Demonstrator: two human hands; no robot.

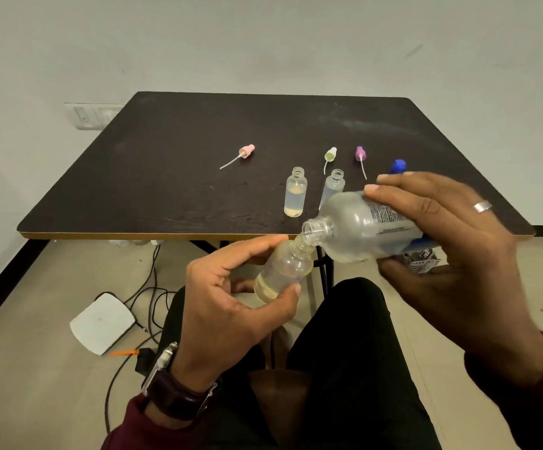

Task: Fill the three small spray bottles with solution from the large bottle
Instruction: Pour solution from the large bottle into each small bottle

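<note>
Below the dark surface, a tilted small spray bottle is gripped by the left hand; the large bottle, gripped by the right hand, is tipped against its neck. Pouring is judged underway; steady alignment is needed next.

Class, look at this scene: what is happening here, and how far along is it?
A person's right hand tips the large bottle mouth-to-mouth into a small bottle held by the left hand; it holds only a little liquid. Two more small bottles stand open on the table, partly filled, with three spray tops lying loose.
</note>
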